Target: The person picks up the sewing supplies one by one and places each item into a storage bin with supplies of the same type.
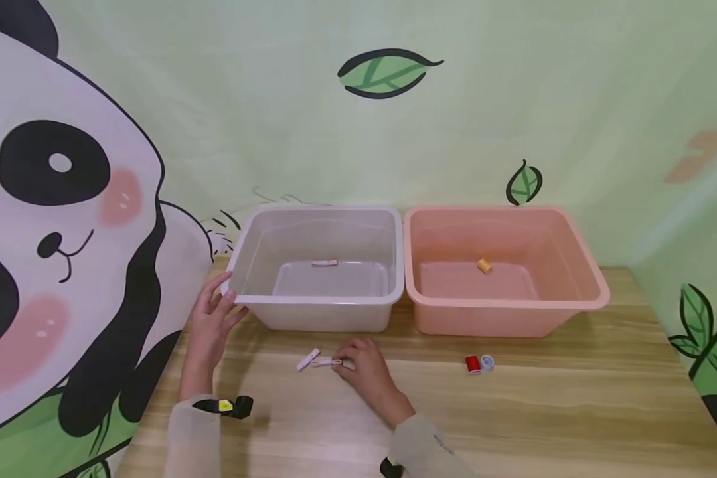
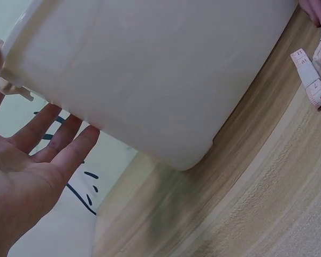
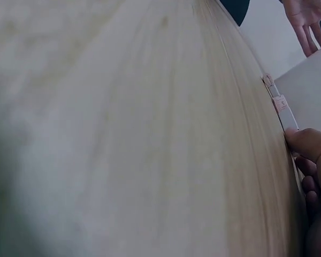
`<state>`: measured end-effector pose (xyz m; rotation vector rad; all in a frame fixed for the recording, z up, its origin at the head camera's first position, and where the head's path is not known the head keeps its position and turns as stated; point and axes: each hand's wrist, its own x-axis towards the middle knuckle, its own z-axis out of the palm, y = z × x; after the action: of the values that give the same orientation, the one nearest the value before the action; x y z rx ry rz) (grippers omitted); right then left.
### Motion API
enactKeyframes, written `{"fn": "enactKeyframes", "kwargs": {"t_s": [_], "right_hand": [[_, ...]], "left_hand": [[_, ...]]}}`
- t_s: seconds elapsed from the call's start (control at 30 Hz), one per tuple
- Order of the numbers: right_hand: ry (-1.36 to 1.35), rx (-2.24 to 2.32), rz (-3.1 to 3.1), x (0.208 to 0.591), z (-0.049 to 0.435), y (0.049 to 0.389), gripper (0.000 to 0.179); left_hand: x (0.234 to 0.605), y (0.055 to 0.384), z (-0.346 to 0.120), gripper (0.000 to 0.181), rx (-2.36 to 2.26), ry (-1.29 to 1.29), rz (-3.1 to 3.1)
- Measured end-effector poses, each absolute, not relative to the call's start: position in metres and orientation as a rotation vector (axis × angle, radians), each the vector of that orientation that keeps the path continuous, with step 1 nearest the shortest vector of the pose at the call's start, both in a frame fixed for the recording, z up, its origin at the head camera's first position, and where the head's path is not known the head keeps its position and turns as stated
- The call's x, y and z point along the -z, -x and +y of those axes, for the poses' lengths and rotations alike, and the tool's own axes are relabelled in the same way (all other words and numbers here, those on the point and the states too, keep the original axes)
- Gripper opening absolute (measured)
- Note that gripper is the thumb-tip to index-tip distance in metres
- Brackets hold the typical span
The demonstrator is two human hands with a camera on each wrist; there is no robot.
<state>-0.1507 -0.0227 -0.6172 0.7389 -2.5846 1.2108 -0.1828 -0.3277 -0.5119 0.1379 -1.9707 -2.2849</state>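
Note:
My right hand [image 1: 367, 378] pinches the end of a folded white tape measure [image 1: 324, 363] on the table, thumb and fingertips together at its right end. Just left of it lies a second folded tape measure [image 1: 308, 359], its red numbers showing in the left wrist view. At the left front corner of the pale grey bin [image 1: 319, 301], my left hand [image 1: 211, 325] touches the rim and outer wall with fairly straight, spread fingers [image 2: 77, 147]. Inside that bin rests another folded tape measure [image 1: 324, 263].
A pink bin [image 1: 508, 304] stands right beside the grey one, with an orange spool [image 1: 484, 265] on its floor. In front of it, a red thread spool [image 1: 473, 364] and a whitish-blue spool [image 1: 486, 362] sit side by side on the wooden table [image 1: 550, 405]. A printed cloth [image 1: 275, 133] hangs behind.

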Motion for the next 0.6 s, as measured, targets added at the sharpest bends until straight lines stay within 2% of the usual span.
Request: {"fn": "enactKeyframes", "kwargs": {"t_s": [0.6], "right_hand": [[-0.668, -1.321, -2.580, 0.608, -0.009, 0.152, 0.009]], "left_hand": [[0.511, 0.186, -0.329, 0.049, 2.278, -0.154, -1.989]]}}
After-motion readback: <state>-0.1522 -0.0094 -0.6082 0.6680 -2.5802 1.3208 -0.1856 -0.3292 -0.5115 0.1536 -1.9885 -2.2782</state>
